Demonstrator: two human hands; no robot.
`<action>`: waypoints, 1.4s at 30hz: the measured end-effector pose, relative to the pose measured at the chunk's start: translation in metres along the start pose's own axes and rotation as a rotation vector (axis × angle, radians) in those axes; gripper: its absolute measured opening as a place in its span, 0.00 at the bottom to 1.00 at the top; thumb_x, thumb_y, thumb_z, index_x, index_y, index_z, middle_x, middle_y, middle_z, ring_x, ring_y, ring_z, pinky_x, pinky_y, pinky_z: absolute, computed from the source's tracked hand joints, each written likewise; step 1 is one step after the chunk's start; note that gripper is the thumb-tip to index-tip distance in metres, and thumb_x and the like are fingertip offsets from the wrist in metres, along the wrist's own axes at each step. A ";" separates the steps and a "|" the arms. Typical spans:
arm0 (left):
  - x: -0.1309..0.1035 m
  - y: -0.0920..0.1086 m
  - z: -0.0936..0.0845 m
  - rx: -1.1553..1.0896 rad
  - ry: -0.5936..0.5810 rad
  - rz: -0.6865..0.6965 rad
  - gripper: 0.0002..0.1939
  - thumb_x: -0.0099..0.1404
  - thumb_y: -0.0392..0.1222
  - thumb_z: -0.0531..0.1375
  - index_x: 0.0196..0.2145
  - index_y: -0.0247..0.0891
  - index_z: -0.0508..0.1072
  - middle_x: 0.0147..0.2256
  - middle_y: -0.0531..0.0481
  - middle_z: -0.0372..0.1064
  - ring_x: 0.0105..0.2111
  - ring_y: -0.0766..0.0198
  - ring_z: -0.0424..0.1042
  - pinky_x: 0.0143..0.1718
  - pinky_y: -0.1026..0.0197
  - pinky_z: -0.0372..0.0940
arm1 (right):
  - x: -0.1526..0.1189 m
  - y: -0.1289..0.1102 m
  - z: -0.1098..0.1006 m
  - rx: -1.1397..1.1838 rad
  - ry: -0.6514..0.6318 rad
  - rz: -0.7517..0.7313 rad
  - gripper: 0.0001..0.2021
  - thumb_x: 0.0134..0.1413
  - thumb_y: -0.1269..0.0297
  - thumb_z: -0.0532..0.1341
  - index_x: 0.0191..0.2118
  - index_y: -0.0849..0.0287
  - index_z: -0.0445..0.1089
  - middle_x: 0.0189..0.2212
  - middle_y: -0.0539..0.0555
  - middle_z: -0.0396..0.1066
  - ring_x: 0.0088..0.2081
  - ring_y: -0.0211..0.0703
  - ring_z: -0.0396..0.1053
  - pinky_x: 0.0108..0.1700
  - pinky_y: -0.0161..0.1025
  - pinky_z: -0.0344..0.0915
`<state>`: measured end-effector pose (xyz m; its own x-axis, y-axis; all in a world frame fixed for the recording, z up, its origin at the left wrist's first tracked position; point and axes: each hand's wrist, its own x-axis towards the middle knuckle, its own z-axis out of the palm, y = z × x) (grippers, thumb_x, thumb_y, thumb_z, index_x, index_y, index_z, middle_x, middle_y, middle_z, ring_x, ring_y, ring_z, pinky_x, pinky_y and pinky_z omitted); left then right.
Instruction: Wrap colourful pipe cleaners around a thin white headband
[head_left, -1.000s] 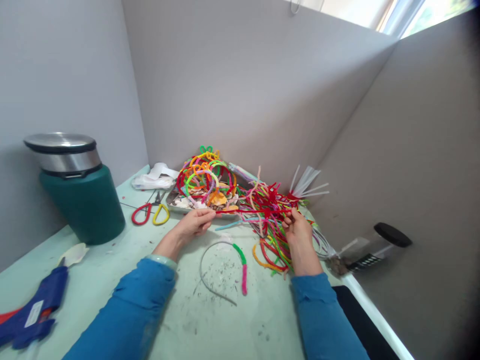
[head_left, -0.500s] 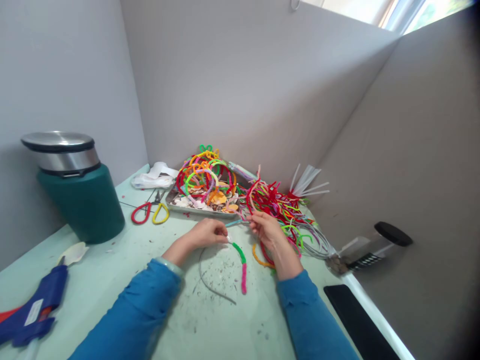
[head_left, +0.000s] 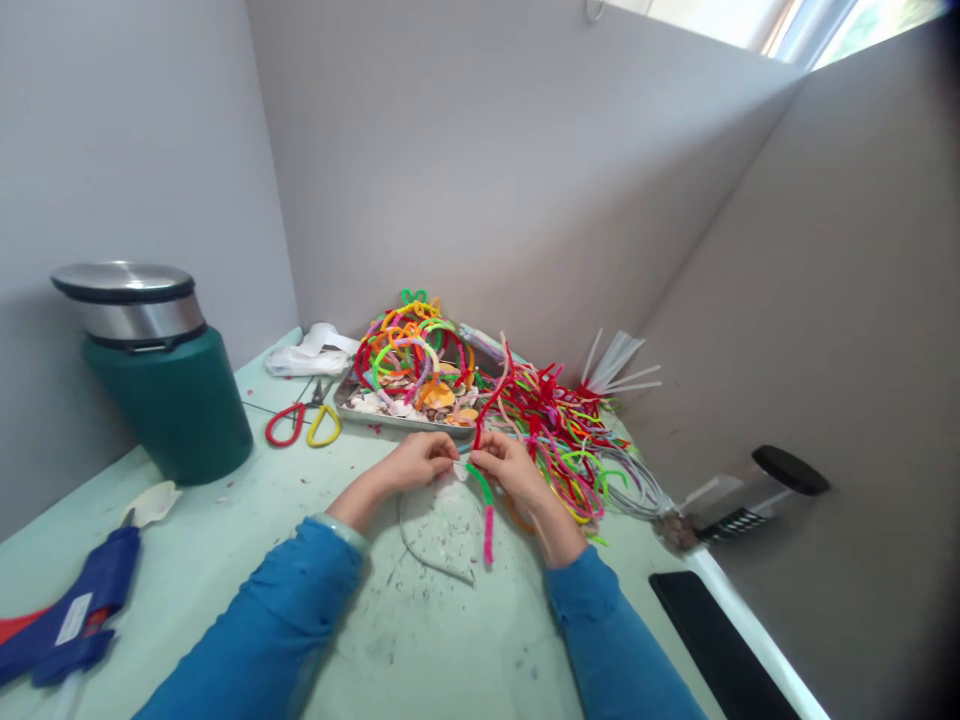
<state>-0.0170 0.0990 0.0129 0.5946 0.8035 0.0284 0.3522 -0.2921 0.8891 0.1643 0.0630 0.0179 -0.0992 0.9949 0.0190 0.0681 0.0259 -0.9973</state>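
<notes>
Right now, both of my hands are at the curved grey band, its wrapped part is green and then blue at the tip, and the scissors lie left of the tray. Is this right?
Not entirely: the tip of the wrapped part is pink, not blue, as the head view shows. The hands, the grey band, the scissors and the tray are as you say.
</notes>
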 end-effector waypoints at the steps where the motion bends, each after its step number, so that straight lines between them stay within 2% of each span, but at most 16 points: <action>1: 0.000 0.000 0.000 -0.058 -0.028 -0.036 0.14 0.56 0.42 0.54 0.38 0.33 0.69 0.21 0.54 0.63 0.18 0.69 0.60 0.21 0.67 0.54 | 0.000 0.001 0.001 0.009 -0.001 -0.011 0.09 0.42 0.62 0.64 0.28 0.59 0.64 0.18 0.44 0.61 0.19 0.31 0.54 0.20 0.30 0.48; 4: 0.001 -0.002 0.000 -0.083 -0.068 -0.083 0.16 0.57 0.43 0.53 0.40 0.33 0.70 0.19 0.56 0.60 0.16 0.71 0.56 0.19 0.67 0.52 | -0.001 0.002 0.003 -0.004 0.003 -0.043 0.09 0.44 0.60 0.62 0.26 0.60 0.63 0.19 0.45 0.60 0.20 0.31 0.54 0.22 0.30 0.49; 10: 0.002 -0.004 0.003 0.037 -0.043 0.076 0.15 0.57 0.48 0.54 0.31 0.32 0.73 0.25 0.52 0.66 0.24 0.68 0.59 0.25 0.66 0.54 | 0.000 0.004 0.005 0.046 0.021 -0.040 0.11 0.43 0.57 0.63 0.28 0.59 0.64 0.20 0.46 0.64 0.20 0.32 0.55 0.21 0.31 0.48; 14: 0.004 -0.005 0.006 0.091 -0.033 0.060 0.17 0.57 0.50 0.54 0.27 0.32 0.72 0.23 0.53 0.62 0.24 0.68 0.56 0.24 0.67 0.51 | 0.001 0.007 0.007 0.065 0.007 -0.064 0.12 0.43 0.56 0.63 0.26 0.59 0.64 0.17 0.45 0.59 0.19 0.31 0.53 0.21 0.31 0.48; 20: 0.003 -0.003 0.007 0.071 -0.041 0.092 0.16 0.58 0.49 0.53 0.27 0.32 0.71 0.24 0.52 0.61 0.25 0.68 0.56 0.24 0.67 0.52 | 0.000 0.006 0.010 0.104 0.004 -0.011 0.14 0.40 0.55 0.65 0.27 0.60 0.64 0.18 0.45 0.61 0.19 0.31 0.53 0.21 0.30 0.46; 27: 0.000 0.002 0.008 -0.039 -0.076 0.009 0.12 0.57 0.46 0.53 0.27 0.34 0.67 0.21 0.55 0.56 0.21 0.71 0.51 0.21 0.67 0.49 | -0.001 0.004 0.010 0.066 0.006 -0.017 0.15 0.40 0.55 0.65 0.24 0.60 0.63 0.16 0.44 0.57 0.18 0.30 0.49 0.21 0.31 0.44; 33: 0.000 0.001 0.008 -0.209 -0.110 -0.117 0.14 0.57 0.50 0.53 0.25 0.35 0.63 0.19 0.58 0.50 0.16 0.73 0.48 0.18 0.67 0.44 | -0.002 0.005 0.009 0.044 -0.001 -0.038 0.13 0.41 0.56 0.65 0.23 0.60 0.63 0.16 0.44 0.57 0.19 0.31 0.49 0.22 0.31 0.45; 42: 0.000 -0.002 0.007 -0.037 -0.074 0.080 0.17 0.57 0.51 0.55 0.28 0.32 0.70 0.24 0.54 0.59 0.24 0.70 0.55 0.24 0.68 0.51 | -0.001 0.007 0.008 0.014 -0.009 -0.046 0.13 0.41 0.56 0.65 0.23 0.59 0.64 0.17 0.45 0.59 0.20 0.32 0.52 0.22 0.32 0.48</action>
<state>-0.0122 0.0957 0.0080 0.6717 0.7377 0.0671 0.2755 -0.3329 0.9018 0.1572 0.0611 0.0102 -0.1107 0.9918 0.0642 0.0494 0.0700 -0.9963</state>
